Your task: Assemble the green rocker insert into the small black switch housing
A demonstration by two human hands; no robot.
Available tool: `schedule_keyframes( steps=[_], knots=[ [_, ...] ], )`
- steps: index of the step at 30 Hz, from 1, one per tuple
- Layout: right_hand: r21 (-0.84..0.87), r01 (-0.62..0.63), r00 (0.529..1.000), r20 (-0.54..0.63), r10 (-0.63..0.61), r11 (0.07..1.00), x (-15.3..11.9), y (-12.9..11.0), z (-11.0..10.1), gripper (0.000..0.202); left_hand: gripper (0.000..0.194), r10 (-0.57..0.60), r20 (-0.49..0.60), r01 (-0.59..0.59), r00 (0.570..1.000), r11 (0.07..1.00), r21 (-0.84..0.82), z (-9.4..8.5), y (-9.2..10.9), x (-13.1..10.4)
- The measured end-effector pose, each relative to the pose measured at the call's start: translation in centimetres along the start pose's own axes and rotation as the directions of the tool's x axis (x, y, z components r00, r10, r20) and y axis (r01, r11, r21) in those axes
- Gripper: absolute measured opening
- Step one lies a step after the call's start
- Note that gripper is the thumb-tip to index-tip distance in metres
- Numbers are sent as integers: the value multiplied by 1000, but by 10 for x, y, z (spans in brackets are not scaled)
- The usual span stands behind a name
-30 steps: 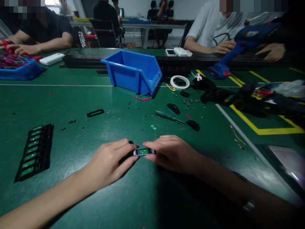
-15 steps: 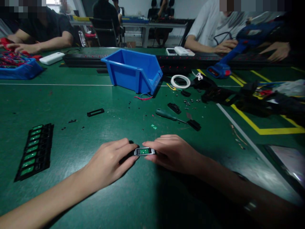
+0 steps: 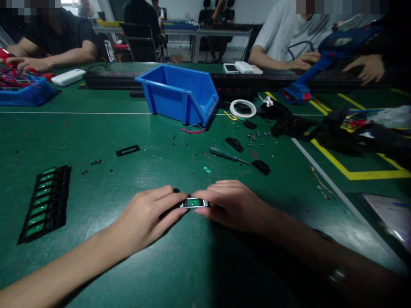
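Observation:
Between my two hands is a small oblong frame [image 3: 193, 202] with a silvery rim and a green circuit board inside. Thumb and fingers of my left hand [image 3: 153, 211] pinch its left end. At the right end, my right hand [image 3: 236, 205] grips it the same way. The ends of the frame are partly hidden by my fingertips. Just beyond my hands lies a small green piece [image 3: 207, 170]. A screwdriver [image 3: 224, 153] with a green handle rests on the green table, its tip by a black part [image 3: 261, 167].
At left lies a row of black holders with green boards [image 3: 41, 201]. A black frame piece [image 3: 127, 150] is nearby. Farther back stand a blue bin [image 3: 180, 96], a white ring [image 3: 243, 109] and a blue cordless drill [image 3: 321, 64]. Co-workers sit across the table.
Both hands keep their hold on the small frame and have barely moved. The whole view has shifted very slightly.

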State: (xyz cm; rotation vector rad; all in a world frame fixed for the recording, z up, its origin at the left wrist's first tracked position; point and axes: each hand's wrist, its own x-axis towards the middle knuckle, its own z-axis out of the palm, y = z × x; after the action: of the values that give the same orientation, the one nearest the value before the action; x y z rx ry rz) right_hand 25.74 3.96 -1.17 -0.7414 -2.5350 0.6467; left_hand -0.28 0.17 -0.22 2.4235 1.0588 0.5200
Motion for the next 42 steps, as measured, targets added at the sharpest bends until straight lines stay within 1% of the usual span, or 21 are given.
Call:
schedule_keyframes(
  steps=[3, 9, 12, 16, 23, 27, 33, 42],
  knots=[
    [5, -13, 1000, 15, 13, 1000, 0, 0, 0, 18, 29, 0, 5, 0, 1000, 1000, -6, 0, -1, 0],
    [84, -26, 1000, 16, 24, 996, 1, -1, -2, 16, 29, -9, 4, 9, 1000, 1000, -9, 0, -1, 1],
    [124, -28, 999, 38, 24, 992, 2, -2, -4, 16, 30, -12, 9, 12, 1000, 1000, -13, 0, 0, 1],
    [135, -38, 997, 65, 30, 990, 3, -3, -5, 14, 29, -9, 13, 9, 1000, 1000, -17, -1, 0, 1],
    [168, -40, 997, 79, 27, 985, 3, -3, -7, 13, 30, -13, 5, 13, 1000, 1000, -15, -1, 1, 0],
    [123, -37, 995, 92, 26, 992, 4, -3, -9, 14, 30, -21, 8, 21, 1000, 1000, -19, 0, 1, 1],
    [-48, -19, 995, 94, 24, 999, 4, -1, -6, 15, 28, -9, 43, 5, 999, 997, 81, 2, -1, 1],
    [-128, -46, 995, 79, 56, 991, 3, -1, 0, 21, 27, -8, 2, 8, 1000, 999, 42, 2, 0, 1]
  ],
)
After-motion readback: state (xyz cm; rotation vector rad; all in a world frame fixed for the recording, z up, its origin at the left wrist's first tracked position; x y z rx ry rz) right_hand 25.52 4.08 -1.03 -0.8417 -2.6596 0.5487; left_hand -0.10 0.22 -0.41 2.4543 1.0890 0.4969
